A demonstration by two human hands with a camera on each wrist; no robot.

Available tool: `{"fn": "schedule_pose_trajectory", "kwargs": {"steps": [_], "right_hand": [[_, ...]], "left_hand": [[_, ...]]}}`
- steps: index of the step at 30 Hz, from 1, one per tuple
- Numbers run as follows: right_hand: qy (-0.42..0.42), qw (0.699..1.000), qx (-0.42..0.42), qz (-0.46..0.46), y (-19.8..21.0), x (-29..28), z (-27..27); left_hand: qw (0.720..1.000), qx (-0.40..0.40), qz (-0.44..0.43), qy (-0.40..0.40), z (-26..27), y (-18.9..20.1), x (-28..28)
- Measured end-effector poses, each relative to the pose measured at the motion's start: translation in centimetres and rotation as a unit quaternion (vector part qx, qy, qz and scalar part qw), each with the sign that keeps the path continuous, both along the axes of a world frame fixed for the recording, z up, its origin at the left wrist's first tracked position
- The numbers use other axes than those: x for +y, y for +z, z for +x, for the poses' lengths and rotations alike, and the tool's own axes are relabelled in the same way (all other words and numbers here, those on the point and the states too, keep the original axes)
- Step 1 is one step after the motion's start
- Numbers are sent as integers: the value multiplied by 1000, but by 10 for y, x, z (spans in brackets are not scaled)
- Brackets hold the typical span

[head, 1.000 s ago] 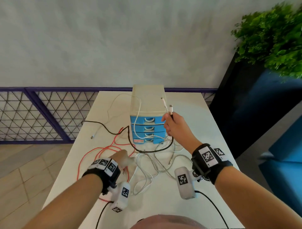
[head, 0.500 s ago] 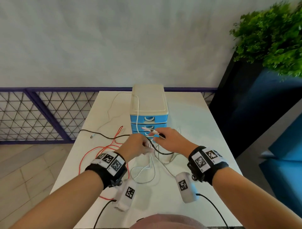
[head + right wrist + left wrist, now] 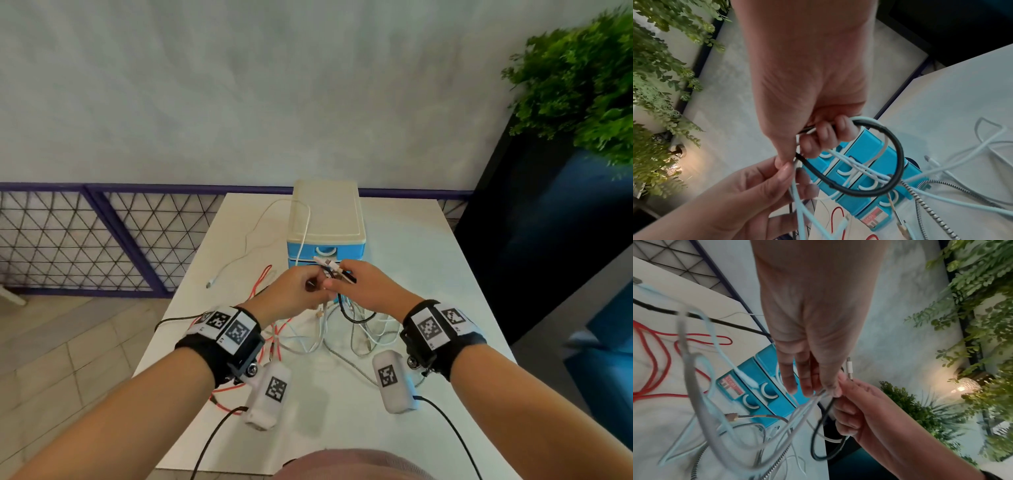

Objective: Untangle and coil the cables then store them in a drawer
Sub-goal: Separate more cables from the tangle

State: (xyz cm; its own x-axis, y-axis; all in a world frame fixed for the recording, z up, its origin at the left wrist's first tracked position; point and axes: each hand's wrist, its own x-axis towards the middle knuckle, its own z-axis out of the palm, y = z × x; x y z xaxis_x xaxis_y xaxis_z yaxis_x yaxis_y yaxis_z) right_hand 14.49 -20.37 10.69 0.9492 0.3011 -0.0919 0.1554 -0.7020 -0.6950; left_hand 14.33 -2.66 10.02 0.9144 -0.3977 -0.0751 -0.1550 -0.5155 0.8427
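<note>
white table | grey wall | hands: both apparently pinching cables

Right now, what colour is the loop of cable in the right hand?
Black cable loop; the right wrist view shows it best.

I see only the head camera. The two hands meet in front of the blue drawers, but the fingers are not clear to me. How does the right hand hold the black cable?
Observer: The right hand curls its fingers round the black cable, which hangs as one closed loop.
Operator: And the left hand?
Observer: The left hand pinches pale blue cables between thumb and fingers.
Operator: Are the lower drawers open?
Observer: No, the lower drawers, which the hands hide from you, look shut.
</note>
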Motion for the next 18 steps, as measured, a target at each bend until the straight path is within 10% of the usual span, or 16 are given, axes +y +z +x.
{"fn": "schedule_pose_trajectory", "kwargs": {"steps": [10,14,18], "right_hand": [[1,999,10,-49,-5,-14,-7],[3,998,9,-57,-6,-10,-9],[-19,998,12,-51,-10,-13,-7]], "left_hand": [[955,63,257,135,9,-51,45],[925,320,140,149,-16,-58,32],[935,311,32,166,-18,-52,26]]}}
